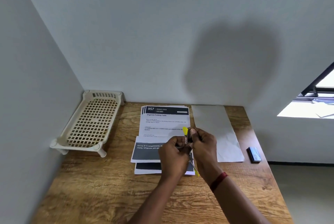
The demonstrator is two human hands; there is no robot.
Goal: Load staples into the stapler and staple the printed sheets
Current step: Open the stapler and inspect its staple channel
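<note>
Both hands work at the stapler [188, 137], which is held above the printed sheets [163, 124] near the middle of the wooden desk [108, 196]. The right hand [204, 144] is closed around the black body, yellow tip up. The left hand [173, 153] is pinched at the magazine; a thin metal part hangs below, ending in a yellow piece. Whether a staple strip sits between the fingers cannot be seen. Judged step: loading. Next, the strip must seat straight in the channel before the pusher closes.

A small dark box [254, 154], possibly staples, lies near the right desk edge, beyond a blank sheet [216, 129]. A cream slotted rack [90, 124] fills the left rear corner. Walls bound rear and left; the near desk is open.
</note>
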